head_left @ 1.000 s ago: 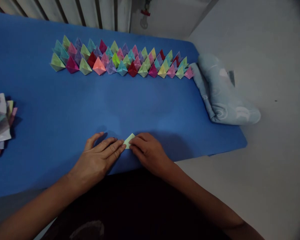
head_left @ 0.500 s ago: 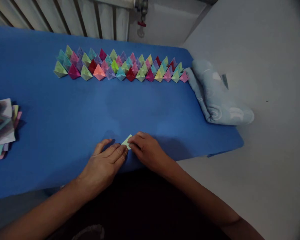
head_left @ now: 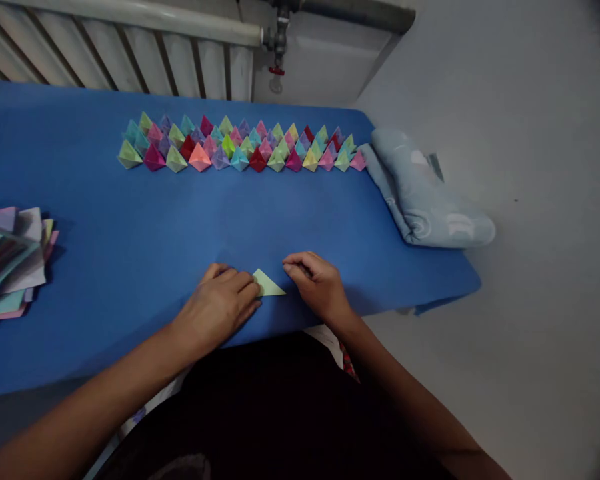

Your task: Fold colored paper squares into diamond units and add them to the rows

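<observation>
A small pale green piece of folded paper [head_left: 269, 285], triangular in outline, lies flat on the blue-covered surface near its front edge. My left hand [head_left: 217, 300] rests over its left end, with the fingers bent and pressed down on the paper, so that end is hidden. Just past the paper's right tip, my right hand [head_left: 317, 280] is raised a little, apart from it. Thumb and fingers meet there in a pinch, and nothing shows between them.
Rows of folded paper pieces [head_left: 240, 159] in many colours stand toward the back of the blue surface [head_left: 180, 213]. A stack of coloured paper sheets [head_left: 17, 260] lies at the left. At the right is a folded light blue blanket [head_left: 430, 193]; behind stands a radiator [head_left: 145, 53].
My right hand has let go of the pale green paper and moved right, uncovering its pointed end. The left hand stays on it with fingers more bent. The camera view has tilted up slightly.
</observation>
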`<action>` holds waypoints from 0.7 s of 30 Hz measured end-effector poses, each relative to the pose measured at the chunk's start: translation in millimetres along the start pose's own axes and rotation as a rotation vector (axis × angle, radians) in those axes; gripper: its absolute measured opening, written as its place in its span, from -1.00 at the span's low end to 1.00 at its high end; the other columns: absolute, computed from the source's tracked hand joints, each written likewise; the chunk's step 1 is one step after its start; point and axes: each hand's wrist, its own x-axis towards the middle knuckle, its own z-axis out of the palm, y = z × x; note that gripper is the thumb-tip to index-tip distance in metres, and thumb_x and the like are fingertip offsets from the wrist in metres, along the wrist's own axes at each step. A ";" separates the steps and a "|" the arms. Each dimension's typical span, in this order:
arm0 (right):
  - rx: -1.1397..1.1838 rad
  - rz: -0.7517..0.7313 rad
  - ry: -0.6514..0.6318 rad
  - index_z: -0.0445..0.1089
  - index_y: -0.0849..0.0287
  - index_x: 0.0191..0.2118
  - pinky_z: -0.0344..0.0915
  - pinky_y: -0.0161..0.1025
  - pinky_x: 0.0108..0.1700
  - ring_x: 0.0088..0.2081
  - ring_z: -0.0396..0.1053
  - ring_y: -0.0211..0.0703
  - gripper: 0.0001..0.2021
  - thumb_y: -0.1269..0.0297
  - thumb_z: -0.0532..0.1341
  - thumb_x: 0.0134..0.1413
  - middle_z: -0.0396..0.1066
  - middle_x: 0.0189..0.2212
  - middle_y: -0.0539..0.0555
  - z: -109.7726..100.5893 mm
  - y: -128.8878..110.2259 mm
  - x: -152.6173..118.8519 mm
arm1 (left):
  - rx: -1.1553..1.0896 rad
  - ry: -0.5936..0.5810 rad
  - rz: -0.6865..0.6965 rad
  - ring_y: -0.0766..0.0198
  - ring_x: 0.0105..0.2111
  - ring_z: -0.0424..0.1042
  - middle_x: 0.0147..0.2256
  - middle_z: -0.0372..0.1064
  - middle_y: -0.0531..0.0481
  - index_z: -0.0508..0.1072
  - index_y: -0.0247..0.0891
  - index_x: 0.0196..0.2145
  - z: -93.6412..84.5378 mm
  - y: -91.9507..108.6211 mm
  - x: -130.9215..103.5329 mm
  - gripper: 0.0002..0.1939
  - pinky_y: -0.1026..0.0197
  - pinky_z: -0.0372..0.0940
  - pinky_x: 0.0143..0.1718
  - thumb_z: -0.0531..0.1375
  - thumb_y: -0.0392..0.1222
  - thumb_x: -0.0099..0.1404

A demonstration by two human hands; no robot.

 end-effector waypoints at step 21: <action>0.089 0.048 0.060 0.48 0.12 -0.34 0.30 -0.25 -0.24 -0.34 0.38 -0.20 -0.86 0.31 0.16 0.10 0.46 -0.39 0.01 -8.9 9.7 -12.3 | 0.195 -0.066 0.047 0.20 -0.44 0.39 -0.40 0.43 -0.07 0.43 -0.31 -0.28 -5.8 3.3 12.9 -0.79 0.10 0.23 -0.31 0.00 -0.33 0.38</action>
